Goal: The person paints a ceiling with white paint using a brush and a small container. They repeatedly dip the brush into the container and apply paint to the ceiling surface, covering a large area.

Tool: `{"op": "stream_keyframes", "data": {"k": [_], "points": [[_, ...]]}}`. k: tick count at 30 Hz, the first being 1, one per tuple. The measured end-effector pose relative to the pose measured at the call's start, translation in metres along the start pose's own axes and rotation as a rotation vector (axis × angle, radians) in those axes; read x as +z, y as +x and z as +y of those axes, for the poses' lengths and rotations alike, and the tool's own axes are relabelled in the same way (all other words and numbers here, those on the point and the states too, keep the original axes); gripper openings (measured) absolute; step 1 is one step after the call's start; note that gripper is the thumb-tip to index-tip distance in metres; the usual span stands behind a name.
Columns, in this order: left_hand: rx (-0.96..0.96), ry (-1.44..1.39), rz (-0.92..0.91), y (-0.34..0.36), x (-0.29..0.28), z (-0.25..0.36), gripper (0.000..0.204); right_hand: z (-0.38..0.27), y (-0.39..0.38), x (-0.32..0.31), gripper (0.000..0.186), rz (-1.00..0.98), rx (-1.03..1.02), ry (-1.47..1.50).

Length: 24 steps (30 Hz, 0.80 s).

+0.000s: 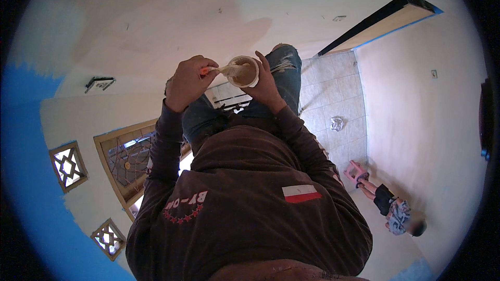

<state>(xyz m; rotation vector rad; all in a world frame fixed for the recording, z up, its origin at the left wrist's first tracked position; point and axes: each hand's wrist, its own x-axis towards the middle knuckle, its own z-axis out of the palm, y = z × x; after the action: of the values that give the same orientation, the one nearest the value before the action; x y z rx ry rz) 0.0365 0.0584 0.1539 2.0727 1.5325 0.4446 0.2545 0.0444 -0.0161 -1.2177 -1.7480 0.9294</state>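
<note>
My left hand (190, 80) is closed round the orange handle of a small paintbrush (227, 69). Pale, thick material coats the brush, and its head dips into a white plastic cup (253, 80). My right hand (266, 86) grips that cup from its right side, thumb along the rim. The cup is tilted so its opening shows, with beige paint or paste (242, 77) inside. Both hands are close together in front of my body, above my knees in torn jeans (285, 67).
A pale wall (172, 31) with a small fitting (100, 83) rises ahead. Blue paint (26, 130) covers the left side, near a wooden-framed window (122, 161). Far below right are a tiled floor (333, 93), a crumpled silvery thing (337, 123), a pink stool (355, 170) and another person (391, 205).
</note>
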Motion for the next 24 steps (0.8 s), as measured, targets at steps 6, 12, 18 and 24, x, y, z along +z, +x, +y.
{"op": "stream_keyframes", "data": {"k": [6,12,18,24], "points": [[0.015,-0.003,0.006,-0.001,-0.002,-0.001,0.020,-0.006,0.000,-0.003,0.078,-0.008,-0.026,0.050],[-0.057,-0.124,0.011,-0.006,-0.005,-0.003,0.020,0.003,-0.001,0.002,0.079,0.006,-0.023,0.002],[-0.034,-0.113,0.040,-0.008,-0.001,-0.011,0.019,0.001,-0.001,0.000,0.079,0.009,-0.007,0.001],[-0.026,-0.068,0.030,-0.006,-0.002,-0.009,0.020,-0.005,-0.001,-0.003,0.079,0.019,0.007,0.023]]}}
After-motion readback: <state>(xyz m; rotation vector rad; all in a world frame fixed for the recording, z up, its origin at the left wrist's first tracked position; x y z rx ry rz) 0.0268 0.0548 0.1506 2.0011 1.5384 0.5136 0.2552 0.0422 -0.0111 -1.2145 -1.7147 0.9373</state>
